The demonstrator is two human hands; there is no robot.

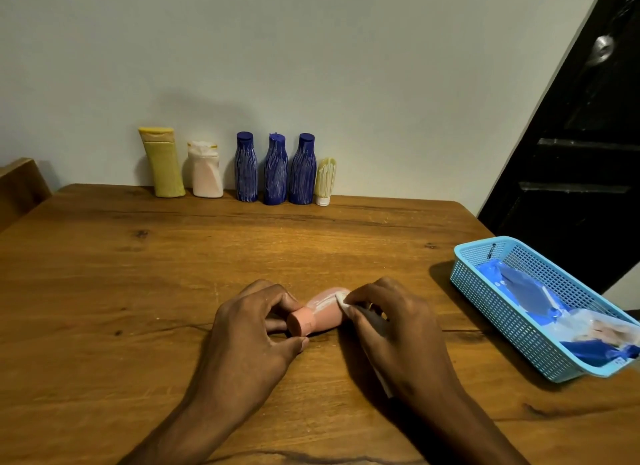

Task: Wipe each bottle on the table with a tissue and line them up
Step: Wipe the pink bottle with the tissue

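Pink bottle (320,312) lies on its side on the table (138,274). Left hand (252,320) grips its cap end; right hand (391,320) presses a white tissue (343,300) against its body. Beyond the pink bottle, six bottles stand in line at the wall. Right of it: blue basket (512,320).

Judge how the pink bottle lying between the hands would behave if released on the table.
The pink bottle lies on its side and looks rounded, so it may roll. Small and plastic-looking, probably light and rigid. White streaks on its body could make it slippery under the tissue.
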